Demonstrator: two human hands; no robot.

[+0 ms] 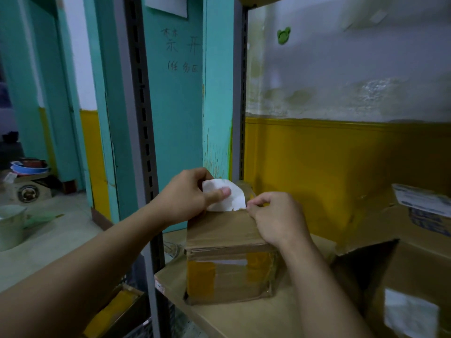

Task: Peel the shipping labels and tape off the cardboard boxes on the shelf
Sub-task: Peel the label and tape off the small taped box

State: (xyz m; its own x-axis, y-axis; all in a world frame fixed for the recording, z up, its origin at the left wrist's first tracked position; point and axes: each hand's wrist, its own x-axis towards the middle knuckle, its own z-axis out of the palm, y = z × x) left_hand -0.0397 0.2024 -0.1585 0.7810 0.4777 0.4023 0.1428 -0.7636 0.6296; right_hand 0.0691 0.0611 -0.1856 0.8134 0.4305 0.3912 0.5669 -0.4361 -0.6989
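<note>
A small cardboard box stands on the shelf, with yellow tape and a white strip on its near face. A white shipping label curls up from the far edge of its top. My left hand pinches the label, thumb pressed on its white face. My right hand rests on the box's top right, fingers curled at the far edge beside the label's base; whether they pinch anything there is hidden.
A flat cardboard sheet lies under the box on the shelf. A large open box with labels stands at right. A grey slotted shelf post rises at left. A metal pot sits on the floor at far left.
</note>
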